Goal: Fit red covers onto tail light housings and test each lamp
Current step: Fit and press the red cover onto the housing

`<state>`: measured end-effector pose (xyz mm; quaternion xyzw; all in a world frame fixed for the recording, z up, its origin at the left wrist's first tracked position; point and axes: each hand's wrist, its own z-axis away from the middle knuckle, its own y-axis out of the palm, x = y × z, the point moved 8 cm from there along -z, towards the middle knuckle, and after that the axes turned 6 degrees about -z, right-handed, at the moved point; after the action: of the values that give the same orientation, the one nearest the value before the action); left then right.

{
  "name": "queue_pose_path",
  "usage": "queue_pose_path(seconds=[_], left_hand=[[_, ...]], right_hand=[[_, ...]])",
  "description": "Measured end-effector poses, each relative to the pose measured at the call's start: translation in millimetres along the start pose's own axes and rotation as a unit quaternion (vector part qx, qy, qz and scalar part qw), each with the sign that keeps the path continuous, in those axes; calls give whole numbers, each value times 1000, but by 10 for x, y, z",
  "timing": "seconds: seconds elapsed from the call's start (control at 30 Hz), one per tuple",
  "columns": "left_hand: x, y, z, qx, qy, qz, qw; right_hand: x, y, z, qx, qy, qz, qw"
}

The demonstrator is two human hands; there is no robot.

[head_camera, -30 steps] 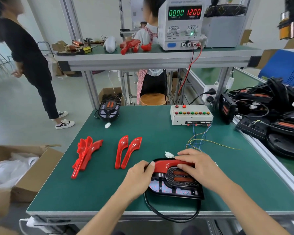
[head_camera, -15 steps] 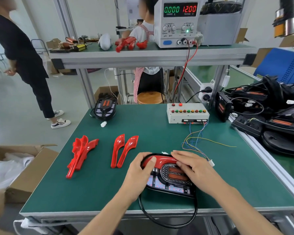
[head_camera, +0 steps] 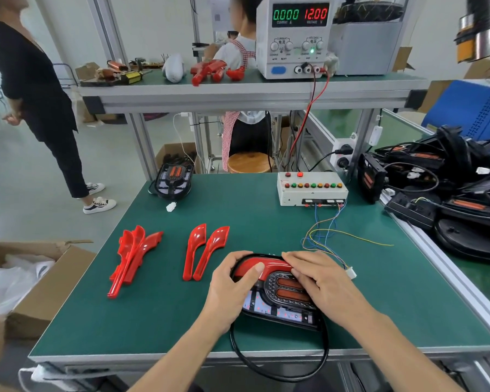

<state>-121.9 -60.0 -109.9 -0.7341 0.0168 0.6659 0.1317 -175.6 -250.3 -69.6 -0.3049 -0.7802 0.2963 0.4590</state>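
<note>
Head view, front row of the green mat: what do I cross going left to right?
Left to right: stack of red covers → pair of red covers → left hand → tail light housing → right hand → white connector.

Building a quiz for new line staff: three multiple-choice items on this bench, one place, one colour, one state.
1. The spare tail light housing lies: A at the far left of the green mat; B on the shelf; C in the box.
2. Voltage digits on the power supply are: A green; B red; C blue.
3. Fingers of the right hand: A grip the cable; B hang clear; C press flat on the red cover.
A, visible by the far edge; B, 12.00 glows red; C, they lie straight on it.
</note>
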Motion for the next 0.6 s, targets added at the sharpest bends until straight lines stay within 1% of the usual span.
queue_pose_path(seconds=[0.2, 0.27, 0.43, 0.47, 0.6], left_hand=[[18, 4, -8, 4, 2, -4, 1000], [26, 8, -19, 7, 1, -7, 1000], [37, 9, -45, -2, -15, 15, 1000], [38, 13, -50, 0, -17, 16, 1000], [45, 20, -66, 4, -14, 17, 1000]], right_hand=[[-52, 8, -24, 16, 1, -11, 1000], [-88, 8, -38, 20, 9, -35, 999], [-319, 60, 29, 38, 99, -147, 983], [-337, 57, 43, 29, 106, -156, 982], [-312, -9, 127, -39, 105, -126, 986]])
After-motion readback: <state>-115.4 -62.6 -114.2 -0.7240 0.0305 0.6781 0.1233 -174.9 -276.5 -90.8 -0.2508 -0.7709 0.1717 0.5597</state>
